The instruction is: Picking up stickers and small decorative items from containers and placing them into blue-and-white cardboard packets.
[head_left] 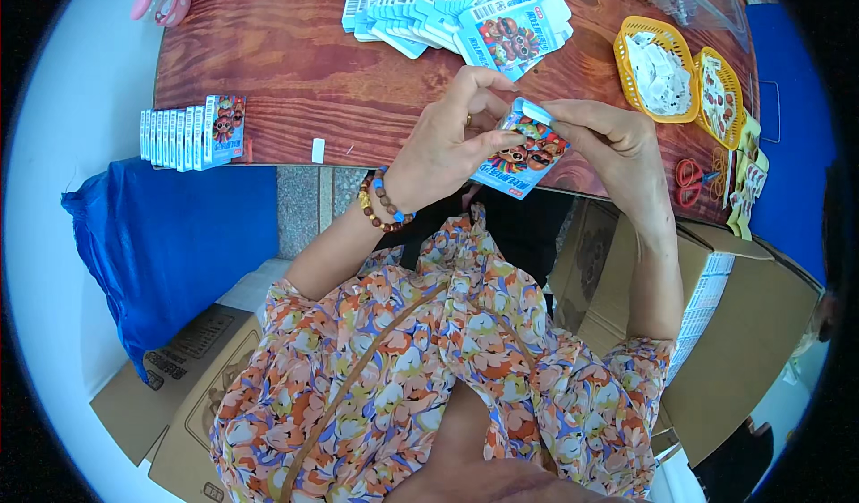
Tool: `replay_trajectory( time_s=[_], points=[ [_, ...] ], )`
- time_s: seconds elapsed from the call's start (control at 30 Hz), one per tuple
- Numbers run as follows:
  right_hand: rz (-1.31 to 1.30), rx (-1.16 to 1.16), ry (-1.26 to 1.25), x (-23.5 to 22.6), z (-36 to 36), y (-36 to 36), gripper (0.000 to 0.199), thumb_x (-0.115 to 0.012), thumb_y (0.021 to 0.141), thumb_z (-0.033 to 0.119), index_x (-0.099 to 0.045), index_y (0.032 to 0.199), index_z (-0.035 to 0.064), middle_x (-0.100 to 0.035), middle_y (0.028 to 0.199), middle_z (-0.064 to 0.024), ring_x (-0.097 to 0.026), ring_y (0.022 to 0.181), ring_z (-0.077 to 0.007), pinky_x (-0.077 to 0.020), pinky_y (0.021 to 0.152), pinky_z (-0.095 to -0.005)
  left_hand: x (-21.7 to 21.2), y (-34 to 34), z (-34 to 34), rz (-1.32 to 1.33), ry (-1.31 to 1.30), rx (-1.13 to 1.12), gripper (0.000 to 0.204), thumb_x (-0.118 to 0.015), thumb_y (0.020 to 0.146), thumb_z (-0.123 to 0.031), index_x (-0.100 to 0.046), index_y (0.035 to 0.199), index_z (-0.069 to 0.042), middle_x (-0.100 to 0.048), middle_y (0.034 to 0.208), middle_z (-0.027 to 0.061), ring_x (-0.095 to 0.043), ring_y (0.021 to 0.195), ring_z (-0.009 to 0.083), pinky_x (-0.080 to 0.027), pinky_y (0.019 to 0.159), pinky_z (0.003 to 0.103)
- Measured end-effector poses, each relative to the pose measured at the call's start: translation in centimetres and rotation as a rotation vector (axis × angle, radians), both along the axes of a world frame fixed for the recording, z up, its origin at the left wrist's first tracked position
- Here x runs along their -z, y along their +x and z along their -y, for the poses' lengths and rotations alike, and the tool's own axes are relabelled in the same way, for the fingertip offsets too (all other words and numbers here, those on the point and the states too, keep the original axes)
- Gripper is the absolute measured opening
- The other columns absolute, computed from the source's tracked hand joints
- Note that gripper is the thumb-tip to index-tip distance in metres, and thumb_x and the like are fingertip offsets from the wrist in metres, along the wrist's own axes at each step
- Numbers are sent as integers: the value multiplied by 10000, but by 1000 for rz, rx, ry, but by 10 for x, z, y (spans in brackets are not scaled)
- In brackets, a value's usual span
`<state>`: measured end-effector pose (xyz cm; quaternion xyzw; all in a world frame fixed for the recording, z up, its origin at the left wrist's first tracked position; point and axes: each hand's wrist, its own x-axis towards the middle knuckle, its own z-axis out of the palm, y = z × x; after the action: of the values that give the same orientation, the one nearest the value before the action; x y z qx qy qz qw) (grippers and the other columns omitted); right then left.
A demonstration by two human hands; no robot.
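Observation:
Between my hands, just over the table's near edge, is a small light-blue carton point(522, 158) with colourful cartoon figures on its front. My left hand point(452, 136) grips its left side, thumb across the front; beaded bracelets circle that wrist. The fingers of my right hand point(613, 140) pinch at the carton's upper right corner, by a top flap that stands up. Whether anything is inside the carton cannot be seen. Beyond my hands lies a fanned pile of flat light-blue cartons point(429, 6), with one more carton point(510, 38) face up at its near side.
A row of filled-out cartons point(188, 136) stands at the table's left. Yellow baskets point(631, 69) with small white pieces and printed pieces sit at the right, near red scissors point(687, 181). A clear plastic bin point(716, 6) is behind them. Cardboard boxes point(752, 324) flank me below.

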<state>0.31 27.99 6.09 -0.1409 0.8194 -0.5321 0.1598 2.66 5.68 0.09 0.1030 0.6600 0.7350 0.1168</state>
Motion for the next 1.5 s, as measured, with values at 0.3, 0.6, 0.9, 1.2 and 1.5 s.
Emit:
replay_trajectory(
  time_s=[0.3,0.6,0.9,1.2,1.5],
  points=[
    [-253,-35,257,-3,9,3,196,-670,891,-10,-726,1079,-14,-749,1000,-138,-727,905,-185,-565,795,-296,-11,0,0,-147,-230,9,541,-751,875,-109,-457,1327,-59,-669,906,114,-710,808,214,-557,712,330],
    [-401,-182,366,-6,6,8,260,-666,867,-21,-696,1125,-15,-729,1048,-158,-726,962,-275,-565,814,-330,-7,6,-5,-58,-248,-33,476,-740,874,-97,-540,1304,-59,-672,918,121,-698,809,207,-543,706,328],
    [-35,96,-34,23,6,27,345,-668,903,-27,-654,1246,7,-686,1208,-111,-669,1081,-176,-544,899,-305,1,6,-2,31,-24,-57,431,-679,920,-52,-605,1342,-93,-683,1023,46,-655,905,109,-541,795,277],
    [-210,-108,-153,28,7,10,331,-718,831,-62,-707,1155,6,-666,1225,-124,-643,1125,-192,-537,914,-310,-3,9,14,-37,-11,-47,273,-667,933,-44,-654,1205,-21,-681,1120,54,-656,983,104,-546,845,267],
    [64,-116,-315,28,54,2,620,-664,882,-74,-438,1456,-7,-530,1422,-148,-608,1197,-231,-569,944,-339,-12,19,46,-180,-129,-296,441,-693,907,-81,-584,1334,-81,-672,1044,108,-675,898,160,-551,780,313]
  ],
)
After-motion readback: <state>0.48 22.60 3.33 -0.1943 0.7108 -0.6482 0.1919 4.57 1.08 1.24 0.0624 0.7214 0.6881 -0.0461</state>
